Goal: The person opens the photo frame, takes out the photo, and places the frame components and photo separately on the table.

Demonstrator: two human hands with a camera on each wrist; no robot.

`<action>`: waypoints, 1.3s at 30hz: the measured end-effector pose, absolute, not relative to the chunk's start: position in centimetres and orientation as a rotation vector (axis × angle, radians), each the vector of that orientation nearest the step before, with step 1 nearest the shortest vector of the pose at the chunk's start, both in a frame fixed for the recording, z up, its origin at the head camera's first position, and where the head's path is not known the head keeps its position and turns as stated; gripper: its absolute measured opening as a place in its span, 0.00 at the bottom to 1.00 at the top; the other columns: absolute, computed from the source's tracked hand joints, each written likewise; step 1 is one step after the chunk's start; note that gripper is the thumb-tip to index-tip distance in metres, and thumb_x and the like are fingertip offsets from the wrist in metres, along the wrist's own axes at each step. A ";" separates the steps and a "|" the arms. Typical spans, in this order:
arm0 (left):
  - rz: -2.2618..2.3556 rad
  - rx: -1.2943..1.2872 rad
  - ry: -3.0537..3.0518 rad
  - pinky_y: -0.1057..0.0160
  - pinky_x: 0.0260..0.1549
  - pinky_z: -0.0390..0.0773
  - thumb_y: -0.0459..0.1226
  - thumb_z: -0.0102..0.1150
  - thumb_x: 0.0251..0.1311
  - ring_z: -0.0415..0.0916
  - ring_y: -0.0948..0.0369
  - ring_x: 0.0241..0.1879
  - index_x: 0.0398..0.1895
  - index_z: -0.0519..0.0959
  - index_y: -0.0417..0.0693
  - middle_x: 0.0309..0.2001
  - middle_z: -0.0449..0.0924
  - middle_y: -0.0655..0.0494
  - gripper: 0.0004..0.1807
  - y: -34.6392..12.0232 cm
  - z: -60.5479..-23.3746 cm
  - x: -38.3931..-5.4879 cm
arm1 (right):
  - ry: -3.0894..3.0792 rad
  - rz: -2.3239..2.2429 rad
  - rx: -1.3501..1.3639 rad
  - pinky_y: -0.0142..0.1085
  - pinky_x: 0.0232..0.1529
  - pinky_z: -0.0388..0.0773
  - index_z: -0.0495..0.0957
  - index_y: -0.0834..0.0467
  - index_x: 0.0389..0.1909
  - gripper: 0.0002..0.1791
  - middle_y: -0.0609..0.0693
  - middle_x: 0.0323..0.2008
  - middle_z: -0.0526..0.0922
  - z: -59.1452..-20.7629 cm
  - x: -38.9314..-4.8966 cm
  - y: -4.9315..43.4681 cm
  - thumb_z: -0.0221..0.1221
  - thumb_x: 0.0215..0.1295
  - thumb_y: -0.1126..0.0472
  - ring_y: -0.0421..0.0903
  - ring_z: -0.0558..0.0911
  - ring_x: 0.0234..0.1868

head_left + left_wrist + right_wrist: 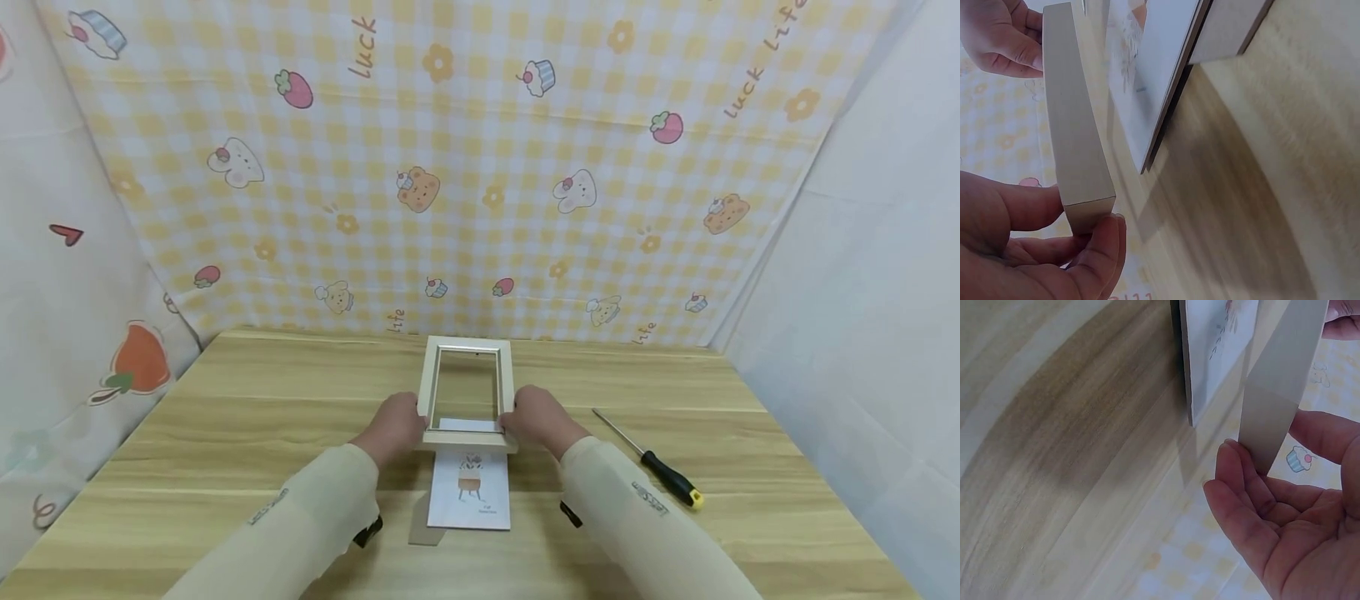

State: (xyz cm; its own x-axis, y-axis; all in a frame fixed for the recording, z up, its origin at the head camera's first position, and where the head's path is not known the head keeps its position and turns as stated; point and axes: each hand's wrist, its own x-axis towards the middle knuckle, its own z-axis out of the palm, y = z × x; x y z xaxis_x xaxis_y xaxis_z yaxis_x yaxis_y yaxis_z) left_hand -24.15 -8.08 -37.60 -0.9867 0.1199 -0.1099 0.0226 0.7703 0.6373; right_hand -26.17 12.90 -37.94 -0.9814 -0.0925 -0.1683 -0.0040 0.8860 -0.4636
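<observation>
Both hands hold an empty cream picture frame (468, 343) slightly above the table. My left hand (397, 425) pinches its left side near the lower corner, thumb on top and fingers beneath. At the opposite lower corner, my right hand (542, 421) grips in the same way. Through the frame's opening the wood and the top of a white card (471, 492) are visible. That card bears a printed picture of a plant in an orange pot and lies under the frame's lower edge. In the left wrist view, the card (1154, 69) sits on top of a thin board.
To the right lies a screwdriver (667, 477) with a black and yellow handle, its shaft pointing away. A grey piece (426, 527) sticks out under the card's lower left. A patterned curtain (465, 167) hangs behind the wooden table (285, 375).
</observation>
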 end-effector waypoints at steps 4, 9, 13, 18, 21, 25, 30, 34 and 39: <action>1.019 0.096 2.827 0.59 0.32 0.75 0.27 0.54 0.63 0.70 0.55 0.29 0.35 0.73 0.27 0.28 0.73 0.47 0.06 -8.1 -37.4 -24.8 | 2.862 -0.733 -0.063 0.33 0.23 0.69 0.76 0.61 0.24 0.10 0.50 0.21 0.76 -38.2 -27.0 12.8 0.62 0.59 0.59 0.44 0.71 0.22; 1.072 0.094 2.798 0.62 0.28 0.73 0.27 0.52 0.65 0.69 0.56 0.27 0.38 0.74 0.27 0.28 0.73 0.47 0.07 -8.0 -37.1 -25.4 | 2.857 -0.756 -0.051 0.32 0.23 0.68 0.77 0.61 0.25 0.10 0.51 0.21 0.77 -38.1 -27.8 12.9 0.62 0.60 0.59 0.43 0.71 0.21; 1.099 0.115 2.799 0.63 0.26 0.73 0.27 0.51 0.65 0.70 0.57 0.26 0.38 0.74 0.27 0.27 0.74 0.47 0.06 -7.9 -37.3 -26.1 | 2.851 -0.772 -0.036 0.32 0.22 0.68 0.77 0.61 0.24 0.10 0.50 0.21 0.76 -37.8 -28.4 13.1 0.61 0.60 0.60 0.43 0.71 0.21; 1.078 0.139 2.838 0.63 0.25 0.73 0.27 0.51 0.64 0.70 0.57 0.25 0.34 0.74 0.28 0.25 0.73 0.48 0.06 -7.7 -37.7 -27.2 | 2.870 -0.729 -0.049 0.32 0.21 0.67 0.75 0.60 0.20 0.11 0.49 0.18 0.75 -37.7 -29.4 13.2 0.60 0.59 0.60 0.43 0.69 0.20; 1.065 0.132 2.846 0.63 0.26 0.73 0.27 0.51 0.64 0.69 0.57 0.25 0.35 0.75 0.28 0.25 0.73 0.48 0.07 -7.7 -38.0 -27.9 | 2.884 -0.705 -0.058 0.32 0.22 0.67 0.76 0.60 0.21 0.11 0.49 0.18 0.75 -38.0 -30.1 13.3 0.60 0.58 0.59 0.43 0.69 0.20; 1.094 0.103 2.830 0.64 0.26 0.72 0.27 0.50 0.64 0.69 0.58 0.25 0.39 0.76 0.28 0.26 0.73 0.49 0.08 -7.6 -38.6 -28.8 | 2.890 -0.720 -0.070 0.32 0.21 0.66 0.74 0.59 0.19 0.11 0.48 0.17 0.73 -38.4 -30.8 13.4 0.60 0.57 0.60 0.43 0.68 0.19; 1.130 0.105 2.850 0.64 0.25 0.71 0.26 0.49 0.62 0.68 0.57 0.25 0.36 0.76 0.29 0.24 0.72 0.49 0.07 -7.4 -39.5 -30.0 | 2.898 -0.748 -0.091 0.31 0.18 0.60 0.63 0.54 0.12 0.18 0.45 0.13 0.62 -38.9 -31.6 13.5 0.58 0.57 0.62 0.41 0.61 0.16; 1.122 0.126 2.882 0.62 0.27 0.72 0.26 0.49 0.61 0.68 0.56 0.26 0.34 0.76 0.30 0.25 0.72 0.49 0.06 -7.4 -39.9 -30.6 | 2.903 -0.750 -0.092 0.32 0.18 0.58 0.58 0.53 0.11 0.21 0.44 0.12 0.58 -39.2 -32.1 13.5 0.57 0.57 0.62 0.40 0.58 0.15; 1.122 0.132 2.884 0.58 0.35 0.75 0.26 0.50 0.61 0.71 0.54 0.29 0.38 0.77 0.28 0.29 0.77 0.46 0.08 -7.3 -40.2 -30.9 | 2.892 -0.758 -0.046 0.32 0.17 0.59 0.60 0.53 0.11 0.20 0.44 0.12 0.59 -39.7 -32.7 13.5 0.58 0.57 0.62 0.41 0.59 0.15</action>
